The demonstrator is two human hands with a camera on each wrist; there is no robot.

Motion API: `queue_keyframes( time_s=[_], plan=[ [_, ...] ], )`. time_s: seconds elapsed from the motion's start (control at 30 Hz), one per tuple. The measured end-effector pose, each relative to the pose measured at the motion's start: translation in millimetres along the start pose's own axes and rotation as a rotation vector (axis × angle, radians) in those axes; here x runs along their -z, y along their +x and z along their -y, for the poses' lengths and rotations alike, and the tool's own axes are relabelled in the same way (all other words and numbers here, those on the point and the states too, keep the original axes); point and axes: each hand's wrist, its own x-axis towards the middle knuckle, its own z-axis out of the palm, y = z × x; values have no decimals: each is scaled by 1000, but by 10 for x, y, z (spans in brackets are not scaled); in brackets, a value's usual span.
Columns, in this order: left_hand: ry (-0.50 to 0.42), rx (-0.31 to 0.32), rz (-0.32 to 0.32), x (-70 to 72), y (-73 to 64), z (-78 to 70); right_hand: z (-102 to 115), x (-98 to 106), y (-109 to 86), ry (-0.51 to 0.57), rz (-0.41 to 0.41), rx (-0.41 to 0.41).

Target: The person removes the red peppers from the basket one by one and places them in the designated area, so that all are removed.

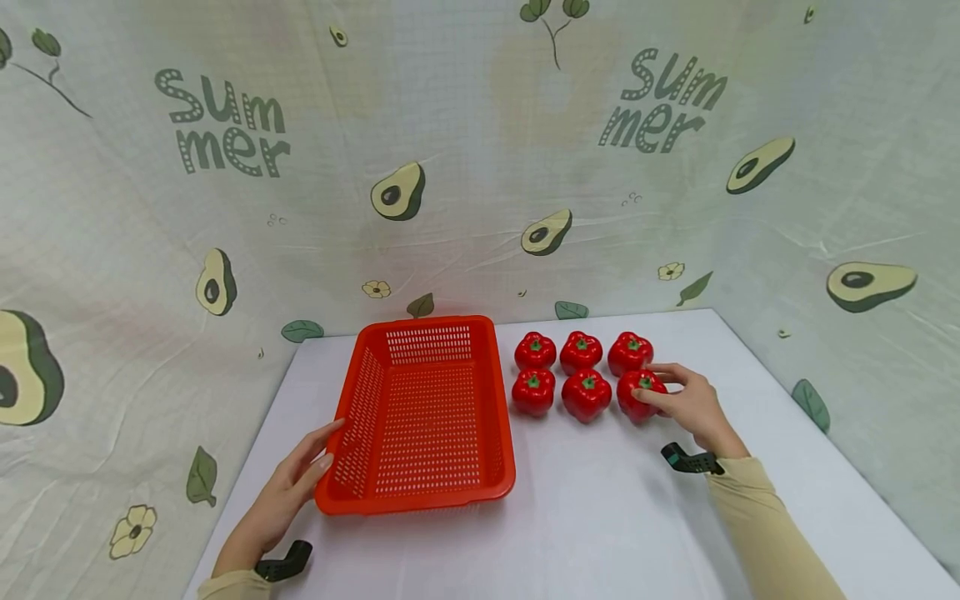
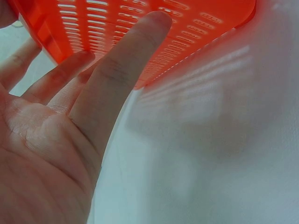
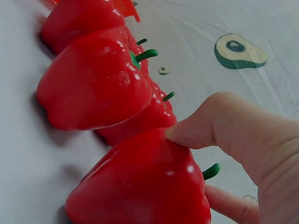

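Observation:
Thumb and fingers of my right hand (image 1: 688, 404) pinch the front-right red bell pepper (image 1: 634, 395) from its right and back. In the right wrist view the thumb presses the pepper (image 3: 140, 179) near its green stem, and a finger shows behind it. My left hand (image 1: 281, 492) touches the left side of a red plastic basket (image 1: 504, 433), its fingertips at the rim. The left wrist view has fairly straight fingers (image 2: 114, 79) against the slotted basket wall (image 2: 196, 28). Other red peppers (image 1: 587, 395) stand in two rows between basket and right hand.
A white table (image 1: 585, 508) lies under everything. Behind and at both sides hangs a pale cloth (image 1: 465, 267) printed with avocados and leaves. The basket holds nothing on its perforated floor. Close behind the pinched pepper stands another pepper (image 1: 630, 352).

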Motion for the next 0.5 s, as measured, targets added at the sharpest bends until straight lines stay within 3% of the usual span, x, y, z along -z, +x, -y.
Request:
queue_keyframes(
  time_s=[0.5],
  plan=[
    [29,40,-41,28,-48,3,-11,-56,0,31,28,1]
  ],
)
